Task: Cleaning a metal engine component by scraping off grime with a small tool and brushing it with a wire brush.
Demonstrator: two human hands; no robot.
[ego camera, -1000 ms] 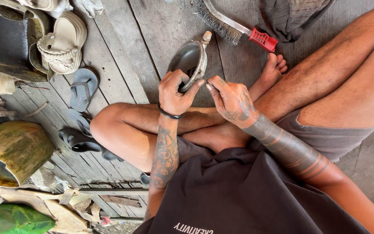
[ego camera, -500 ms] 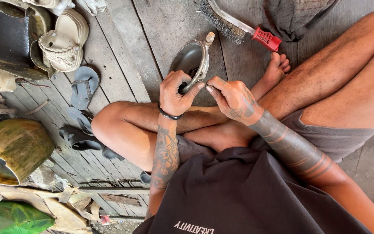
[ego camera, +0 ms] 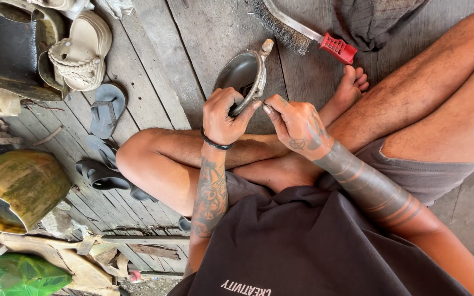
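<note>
So the person's sitting cross-legged on a grey plank floor (ego camera: 193, 49), and the left hand (ego camera: 223, 116) has its fingers curled tight around the near rim of a dark metal bowl-shaped piece (ego camera: 242, 74), holding it up just over the knees. The right hand (ego camera: 298, 125) sits just beside it, fingers bunched with the fingertip (ego camera: 266, 108) almost at the rim next to the left thumb; can't tell if it's pinching anything small. A wire brush with a red handle (ego camera: 303, 30) lies on the boards past the feet. Off to the left there's a beige sandal (ego camera: 80, 52), 2 dark flip-flops (ego camera: 105, 109) and a mossy bamboo section (ego camera: 17, 189).
</note>
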